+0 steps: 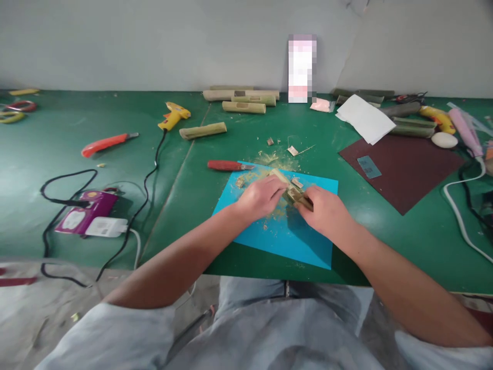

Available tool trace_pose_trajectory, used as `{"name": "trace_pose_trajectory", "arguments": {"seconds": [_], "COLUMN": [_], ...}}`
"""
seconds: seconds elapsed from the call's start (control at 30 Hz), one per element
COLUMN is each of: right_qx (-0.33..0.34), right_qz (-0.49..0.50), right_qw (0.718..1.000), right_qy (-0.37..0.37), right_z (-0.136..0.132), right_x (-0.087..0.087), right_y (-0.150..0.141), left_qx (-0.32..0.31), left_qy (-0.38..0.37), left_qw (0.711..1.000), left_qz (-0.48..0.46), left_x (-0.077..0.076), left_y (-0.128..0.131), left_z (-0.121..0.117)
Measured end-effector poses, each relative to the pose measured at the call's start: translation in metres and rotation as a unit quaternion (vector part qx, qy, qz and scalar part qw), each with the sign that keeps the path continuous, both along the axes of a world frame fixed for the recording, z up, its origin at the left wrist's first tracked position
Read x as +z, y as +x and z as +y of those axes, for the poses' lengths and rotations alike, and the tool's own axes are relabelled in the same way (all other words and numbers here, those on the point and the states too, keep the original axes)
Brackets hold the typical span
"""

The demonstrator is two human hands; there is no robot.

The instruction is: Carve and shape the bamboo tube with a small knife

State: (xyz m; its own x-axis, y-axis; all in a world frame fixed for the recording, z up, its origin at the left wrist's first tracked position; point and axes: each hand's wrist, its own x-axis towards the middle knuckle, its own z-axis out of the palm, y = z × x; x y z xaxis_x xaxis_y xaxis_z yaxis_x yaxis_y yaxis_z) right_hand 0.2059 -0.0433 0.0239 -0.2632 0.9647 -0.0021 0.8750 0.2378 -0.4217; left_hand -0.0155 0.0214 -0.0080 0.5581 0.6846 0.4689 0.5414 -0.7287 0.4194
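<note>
A short bamboo piece with a cut opening lies slantwise between my two hands, above a blue sheet. My left hand is closed round its far left end. Closed on the near right end is my right hand. Sawdust and several small bamboo chips are scattered over the sheet and the table round the piece. A red-handled knife lies just beyond my left hand, its tip over the sheet's edge. Whether either hand also pinches a small chip is hidden.
Several cut bamboo tubes lie along the wall. Left are a yellow glue gun, an orange cutter and a purple power strip with trailing cords. Right lie a brown sheet, white paper and a pink tool.
</note>
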Motion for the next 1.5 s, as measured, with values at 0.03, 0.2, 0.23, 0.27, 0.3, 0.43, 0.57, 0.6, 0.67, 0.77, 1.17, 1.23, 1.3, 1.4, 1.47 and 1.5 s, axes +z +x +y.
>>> {"name": "trace_pose_trajectory", "arguments": {"seconds": [0.03, 0.2, 0.23, 0.27, 0.3, 0.43, 0.57, 0.6, 0.67, 0.77, 1.17, 1.23, 1.3, 1.4, 1.47, 1.5], "right_qx": [0.002, -0.003, -0.003, -0.002, -0.004, -0.006, -0.004, -0.006, -0.007, -0.002, -0.012, -0.01, -0.007, -0.008, -0.01, -0.009], "right_qz": [0.002, 0.003, 0.002, 0.002, 0.003, 0.003, -0.004, -0.005, -0.007, -0.005, 0.007, 0.008, 0.011, 0.013, 0.008, 0.007], "right_qw": [1.0, 1.0, 1.0, 1.0, 1.0, 1.0, 1.0, 1.0, 1.0, 1.0, 1.0, 1.0, 1.0, 1.0, 1.0, 1.0], "right_qy": [0.002, -0.004, -0.006, -0.007, -0.007, -0.002, 0.007, 0.007, 0.005, 0.009, 0.002, 0.001, 0.002, 0.006, 0.006, 0.005], "right_z": [-0.0001, -0.0002, -0.0003, -0.0004, -0.0005, -0.0008, -0.0007, -0.0007, -0.0008, -0.001, 0.0002, -0.0001, -0.0003, -0.0004, -0.0003, -0.0003], "right_x": [0.0004, 0.0009, 0.0009, 0.0009, 0.0008, -0.0001, -0.0014, -0.0016, -0.0017, -0.0011, -0.0021, -0.0025, -0.003, -0.0036, -0.0036, -0.0036], "right_y": [-0.0001, -0.0003, -0.0004, -0.0004, -0.0005, -0.0011, -0.002, -0.0021, -0.0021, -0.0017, -0.0017, -0.0013, -0.0008, -0.0001, 0.0001, 0.0002], "left_qx": [0.007, 0.024, 0.009, 0.009, 0.025, 0.052, 0.045, 0.064, 0.061, 0.015, 0.047, 0.015, 0.02, 0.053, 0.023, 0.02], "left_qy": [0.002, 0.006, 0.0, -0.001, 0.004, 0.009, -0.005, 0.002, 0.006, -0.005, 0.006, 0.005, 0.014, 0.021, 0.003, 0.001], "left_qw": [1.0, 1.0, 1.0, 1.0, 1.0, 0.999, 0.999, 0.998, 0.998, 1.0, 0.999, 1.0, 1.0, 0.998, 1.0, 1.0], "left_qz": [0.0, 0.005, 0.007, 0.007, 0.003, 0.01, 0.013, 0.012, 0.014, 0.011, -0.009, 0.003, 0.002, -0.001, 0.005, 0.004], "left_x": [-0.0001, -0.0007, -0.0009, -0.001, -0.001, 0.0001, 0.0006, 0.0004, 0.0, -0.0002, -0.002, -0.0015, -0.0006, 0.0005, 0.0005, 0.0003], "left_y": [-0.0002, 0.002, 0.0033, 0.0046, 0.0058, 0.0078, 0.0059, 0.0055, 0.0055, 0.0069, 0.0039, 0.0047, 0.0051, 0.005, 0.0054, 0.0057], "left_z": [-0.0004, -0.0038, -0.0045, -0.0048, -0.0049, -0.0046, -0.0044, -0.0042, -0.0041, -0.0044, -0.0011, -0.0011, -0.0006, -0.0001, -0.0011, -0.0018]}}
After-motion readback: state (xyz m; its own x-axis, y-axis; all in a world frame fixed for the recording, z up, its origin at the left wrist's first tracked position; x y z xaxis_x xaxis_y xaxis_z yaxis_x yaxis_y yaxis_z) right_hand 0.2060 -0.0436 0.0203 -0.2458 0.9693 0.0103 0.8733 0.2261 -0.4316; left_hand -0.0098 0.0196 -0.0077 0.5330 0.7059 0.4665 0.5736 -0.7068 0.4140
